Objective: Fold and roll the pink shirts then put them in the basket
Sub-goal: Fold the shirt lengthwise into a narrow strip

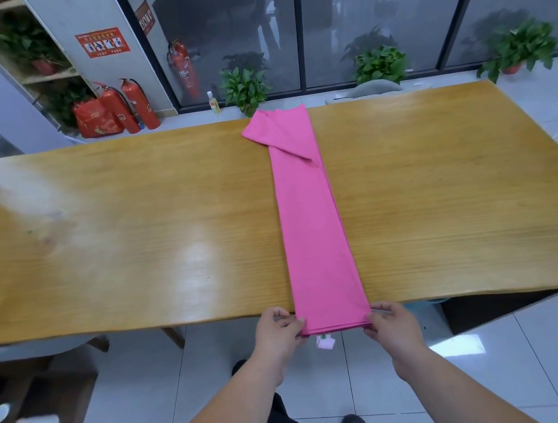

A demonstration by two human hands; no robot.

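Note:
A pink shirt lies folded into one long narrow strip across the wooden table, running from the far edge to the near edge. A sleeve fold sticks out at its far left end. The strip's near end hangs slightly over the table's front edge. My left hand pinches the near left corner of the strip. My right hand pinches the near right corner. A small white tag dangles below the near end. No basket is in view.
Potted plants and red fire extinguishers stand on the floor beyond the table's far edge. A grey chair back shows behind the table. A dark low cabinet stands at my left, and white floor tiles lie below.

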